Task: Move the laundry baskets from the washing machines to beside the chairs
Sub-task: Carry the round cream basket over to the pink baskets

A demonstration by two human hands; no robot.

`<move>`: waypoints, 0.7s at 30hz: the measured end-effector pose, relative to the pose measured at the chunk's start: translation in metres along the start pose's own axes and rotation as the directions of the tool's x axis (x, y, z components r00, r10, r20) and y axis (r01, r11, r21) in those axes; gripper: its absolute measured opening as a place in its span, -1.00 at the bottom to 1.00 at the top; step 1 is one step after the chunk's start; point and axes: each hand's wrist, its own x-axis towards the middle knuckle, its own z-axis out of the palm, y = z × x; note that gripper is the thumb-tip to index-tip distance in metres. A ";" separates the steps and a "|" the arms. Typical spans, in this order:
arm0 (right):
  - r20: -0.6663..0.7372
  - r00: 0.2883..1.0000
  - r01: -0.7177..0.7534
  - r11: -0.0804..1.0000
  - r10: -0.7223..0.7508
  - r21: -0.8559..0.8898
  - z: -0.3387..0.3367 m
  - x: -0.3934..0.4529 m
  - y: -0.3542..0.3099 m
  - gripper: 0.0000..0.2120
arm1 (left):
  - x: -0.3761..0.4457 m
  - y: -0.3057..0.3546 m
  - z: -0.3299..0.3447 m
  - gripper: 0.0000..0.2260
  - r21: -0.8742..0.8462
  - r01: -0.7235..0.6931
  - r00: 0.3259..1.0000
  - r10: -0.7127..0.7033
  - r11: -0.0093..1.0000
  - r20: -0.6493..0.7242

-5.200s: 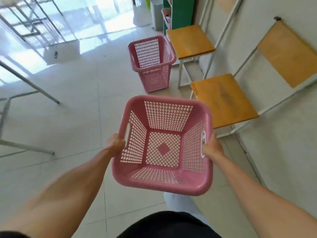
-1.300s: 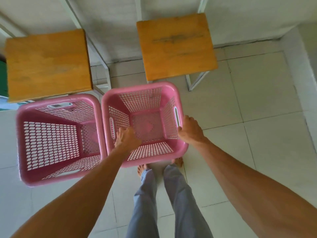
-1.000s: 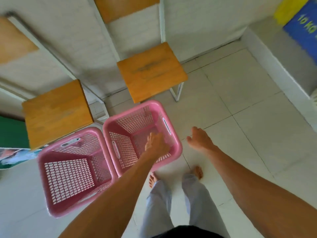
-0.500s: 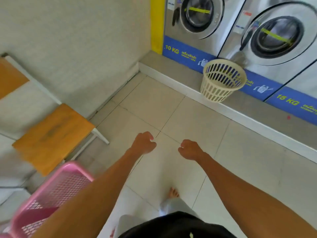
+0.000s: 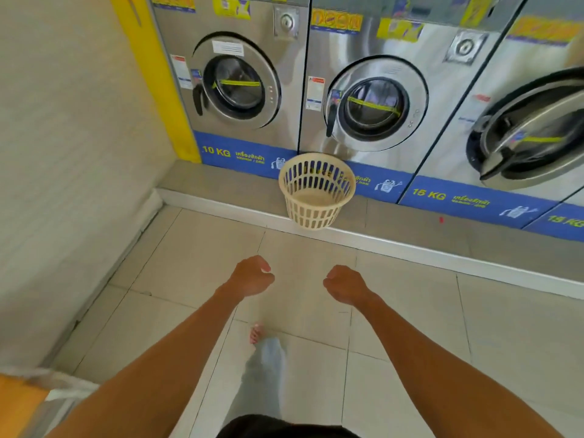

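While both loosely curled hands (image 5: 252, 276) hold nothing, the cream basket (image 5: 317, 190) sits well ahead.

A cream round laundry basket (image 5: 317, 190) stands on the raised ledge (image 5: 221, 188) in front of 3 steel washing machines (image 5: 373, 86). The left hand (image 5: 251, 276) and right hand (image 5: 344, 284) hang loosely curled and empty above the tiled floor (image 5: 442, 327), well short of the basket.

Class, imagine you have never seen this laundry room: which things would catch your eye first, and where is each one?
First, the row of steel washing machines along the far wall, the rightmost with its door ajar. Next, the cream round basket on the raised ledge below them, between the first two machines. Nearest, the empty left hand and right hand, loosely curled above the tiled floor.
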 end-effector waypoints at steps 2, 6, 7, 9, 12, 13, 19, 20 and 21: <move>-0.024 1.000 -0.009 0.999 0.010 0.034 -0.018 0.034 0.001 -0.64 | 0.037 0.018 -0.008 -0.69 -0.005 -0.017 1.000 0.017 1.000 0.008; -0.042 0.997 -0.055 0.996 0.058 0.068 -0.056 0.109 -0.008 -0.67 | 0.125 0.046 -0.028 -0.72 -0.022 -0.010 1.000 0.010 1.000 0.010; -0.040 0.996 -0.072 0.994 0.075 0.078 -0.067 0.128 -0.012 -0.66 | 0.149 0.054 -0.036 -0.74 -0.031 -0.006 1.000 0.007 1.000 0.013; -0.041 0.993 -0.105 0.992 0.109 0.074 -0.092 0.163 -0.019 -0.66 | 0.196 0.070 -0.055 -0.75 -0.017 -0.018 1.000 0.019 1.000 0.024; -0.058 0.987 -0.146 0.987 0.150 0.063 -0.128 0.214 -0.027 -0.67 | 0.254 0.096 -0.080 -0.76 0.009 -0.030 0.999 0.029 1.000 0.032; -0.071 0.984 -0.157 0.985 0.162 0.075 -0.139 0.231 -0.029 -0.69 | 0.272 0.105 -0.089 -0.79 0.033 -0.033 0.999 0.032 0.999 0.036; -0.056 0.964 -0.249 0.954 0.261 0.167 -0.181 0.308 -0.017 -0.74 | 0.360 0.149 -0.118 -0.94 0.072 0.008 0.997 -0.013 0.997 0.075; -0.048 0.962 -0.258 0.954 0.268 0.153 -0.187 0.322 -0.014 -0.74 | 0.372 0.157 -0.121 -0.95 0.051 0.013 0.997 -0.017 0.999 0.078; -0.037 0.962 -0.264 0.954 0.272 0.141 -0.194 0.336 -0.010 -0.73 | 0.384 0.163 -0.124 -0.87 0.021 0.031 0.996 -0.033 0.999 0.078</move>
